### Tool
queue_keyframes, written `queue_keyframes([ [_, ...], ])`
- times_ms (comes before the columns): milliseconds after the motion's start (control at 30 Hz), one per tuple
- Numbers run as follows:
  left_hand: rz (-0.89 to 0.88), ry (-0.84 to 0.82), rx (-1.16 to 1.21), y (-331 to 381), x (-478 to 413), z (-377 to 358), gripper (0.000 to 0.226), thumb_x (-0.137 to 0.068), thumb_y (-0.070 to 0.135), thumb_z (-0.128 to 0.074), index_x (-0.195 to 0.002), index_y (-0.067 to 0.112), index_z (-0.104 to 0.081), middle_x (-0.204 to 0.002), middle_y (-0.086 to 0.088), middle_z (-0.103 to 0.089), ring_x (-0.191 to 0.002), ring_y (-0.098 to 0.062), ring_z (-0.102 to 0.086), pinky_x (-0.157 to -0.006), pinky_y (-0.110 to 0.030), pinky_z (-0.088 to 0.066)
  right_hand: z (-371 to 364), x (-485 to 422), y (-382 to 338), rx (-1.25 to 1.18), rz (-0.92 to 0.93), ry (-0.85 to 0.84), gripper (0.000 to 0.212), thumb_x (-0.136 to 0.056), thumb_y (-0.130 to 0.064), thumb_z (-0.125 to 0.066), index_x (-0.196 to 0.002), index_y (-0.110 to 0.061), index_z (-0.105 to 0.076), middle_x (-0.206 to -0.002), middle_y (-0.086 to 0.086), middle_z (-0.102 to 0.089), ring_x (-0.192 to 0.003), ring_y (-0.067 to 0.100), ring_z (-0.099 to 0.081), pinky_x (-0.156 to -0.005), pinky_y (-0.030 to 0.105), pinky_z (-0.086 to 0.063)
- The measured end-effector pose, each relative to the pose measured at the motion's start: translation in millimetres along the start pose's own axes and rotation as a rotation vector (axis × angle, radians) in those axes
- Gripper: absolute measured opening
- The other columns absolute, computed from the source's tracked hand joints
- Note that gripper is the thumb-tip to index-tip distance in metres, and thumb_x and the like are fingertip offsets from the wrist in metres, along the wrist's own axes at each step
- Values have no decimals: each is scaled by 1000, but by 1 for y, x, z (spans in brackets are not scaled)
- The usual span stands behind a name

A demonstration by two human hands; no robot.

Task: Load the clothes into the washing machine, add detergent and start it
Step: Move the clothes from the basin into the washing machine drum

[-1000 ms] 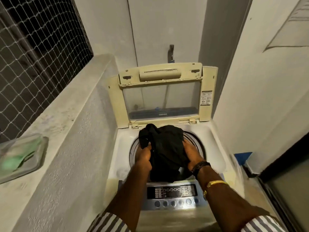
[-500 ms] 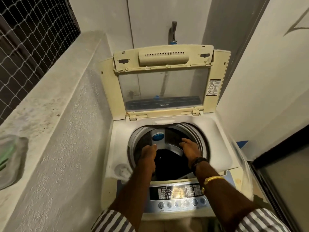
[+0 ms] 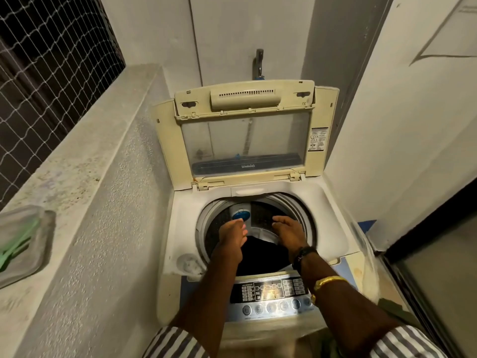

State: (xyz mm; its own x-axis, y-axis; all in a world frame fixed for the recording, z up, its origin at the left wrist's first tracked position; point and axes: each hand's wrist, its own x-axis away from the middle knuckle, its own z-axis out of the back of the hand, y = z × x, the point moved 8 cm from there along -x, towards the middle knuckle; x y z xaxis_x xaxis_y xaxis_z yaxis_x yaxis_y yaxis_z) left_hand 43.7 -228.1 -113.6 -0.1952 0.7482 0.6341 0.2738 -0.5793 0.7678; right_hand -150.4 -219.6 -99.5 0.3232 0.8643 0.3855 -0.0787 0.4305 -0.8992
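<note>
A cream top-loading washing machine [image 3: 333,210] stands in front of me with its lid [image 3: 245,135] folded upright. Black clothes [image 3: 263,254] lie down in the drum. My left hand [image 3: 232,235] and my right hand [image 3: 290,231] hover over the drum opening, fingers apart, holding nothing. The right wrist carries a dark watch and a gold bangle. A blue round cap [image 3: 241,215] sits on the drum's inner wall just beyond the left hand. The control panel [image 3: 271,293] with a lit display and a row of buttons is at the machine's near edge.
A concrete ledge [image 3: 85,177] runs along the left, bearing a clear plastic container [image 3: 23,244] with something green inside. Wire netting covers the window at upper left. A tap [image 3: 259,63] sticks out of the back wall. A dark door frame stands at right.
One second ago both hands held the black clothes above the drum. The clothes have since dropped inside, and both hands are now empty over the opening.
</note>
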Motion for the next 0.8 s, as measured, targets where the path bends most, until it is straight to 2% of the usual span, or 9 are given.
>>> queue_keyframes([
  [33,-19,-11,27,5,8,-4,15,-101,15,-54,-88,14,-61,-80,-2,-63,-79,-18,-62,-65,-26,-51,4,5,-5,-25,14,0,14,-89,-13,-67,-96,-24,-73,-99,5,-75,-89,23,-68,-89,43,-57],
  [67,-40,-18,41,10,17,-8,17,-101,14,-54,-86,13,-61,-76,-3,-63,-72,-17,-62,-59,-24,-51,7,11,-10,-61,22,-7,13,-90,-11,-66,-94,-21,-73,-93,6,-74,-82,21,-68,-81,41,-58],
  [133,-83,-14,40,16,29,-12,21,-99,15,-57,-79,12,-63,-61,-2,-56,-48,-11,-49,-41,-20,-38,13,22,-18,-133,32,-33,12,-90,-7,-64,-92,-16,-72,-81,8,-70,-73,21,-65,-66,36,-57],
  [200,-130,10,36,18,41,-16,20,-95,18,-61,-77,11,-66,-51,1,-48,-36,-7,-36,-35,-17,-26,22,35,-24,-184,58,-50,12,-89,-4,-64,-91,-13,-72,-75,9,-69,-69,21,-64,-59,32,-54],
  [300,-197,13,65,17,62,-26,19,-96,22,-61,-84,9,-70,-45,5,-45,-32,-5,-32,-35,-15,-21,40,54,-34,-208,106,-55,8,-89,-7,-66,-92,-10,-73,-76,9,-70,-66,19,-64,-59,31,-54],
  [400,-236,15,76,14,89,-38,17,-95,22,-63,-91,7,-71,-50,2,-45,-32,-5,-31,-36,-16,-21,63,76,-41,-221,154,-51,9,-90,-7,-67,-94,-4,-74,-77,10,-71,-66,19,-65,-59,32,-55],
  [567,-303,-31,83,-5,136,-65,20,-94,27,-66,-80,13,-67,-49,4,-42,-36,-6,-32,-36,-18,-22,104,105,-33,-250,194,-50,10,-88,-5,-67,-94,-1,-74,-76,14,-69,-66,21,-62,-56,31,-52],
  [733,-347,-44,76,-37,183,-84,18,-92,26,-68,-78,15,-68,-52,4,-45,-40,-8,-33,-36,-18,-25,144,135,-10,-284,203,-57,9,-88,-6,-68,-89,-10,-76,-81,12,-72,-69,23,-64,-68,42,-58],
  [800,-361,-65,74,-50,199,-91,19,-92,25,-68,-77,14,-65,-51,4,-43,-39,-8,-32,-35,-17,-24,159,150,-1,-303,197,-55,10,-89,-4,-67,-89,-9,-76,-79,11,-72,-67,23,-64,-67,40,-57],
])
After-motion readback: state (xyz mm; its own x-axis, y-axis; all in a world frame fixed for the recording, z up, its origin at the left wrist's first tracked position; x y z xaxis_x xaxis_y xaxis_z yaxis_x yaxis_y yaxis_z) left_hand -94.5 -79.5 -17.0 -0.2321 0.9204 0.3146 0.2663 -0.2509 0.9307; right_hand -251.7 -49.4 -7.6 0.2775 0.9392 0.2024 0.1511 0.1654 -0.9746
